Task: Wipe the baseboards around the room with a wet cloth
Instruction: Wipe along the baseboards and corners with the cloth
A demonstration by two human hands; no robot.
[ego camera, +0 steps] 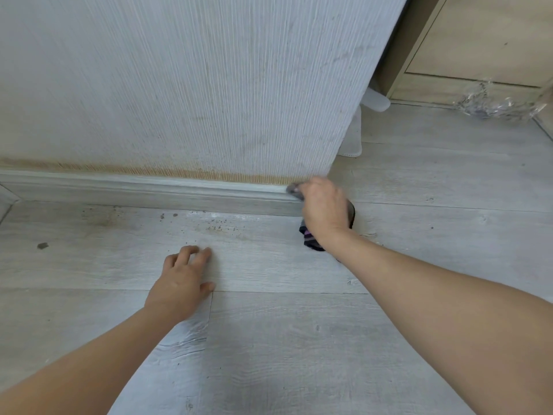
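At the wall's outer corner, the right hand (324, 209) grips a dark cloth (309, 239) on the baseboard (149, 191), the left hand (182, 280) lies flat, and floor crumbs (215, 227) could smear.

1 head view (close, low) faces down toward the baseboard (143, 191).

Baseboard (143, 190): pale grey wood-grain moulding w/ stepped profile, runs along bottom of wall from left corner to the wall's outer corner at right. A brownish stained strip sits just above its top edge. Cloth (309, 239): dark, w/ purple & grey stripes, bunched up, pressed against baseboard's right end; a grey bit shows at the top edge, rest hangs down to the floor.
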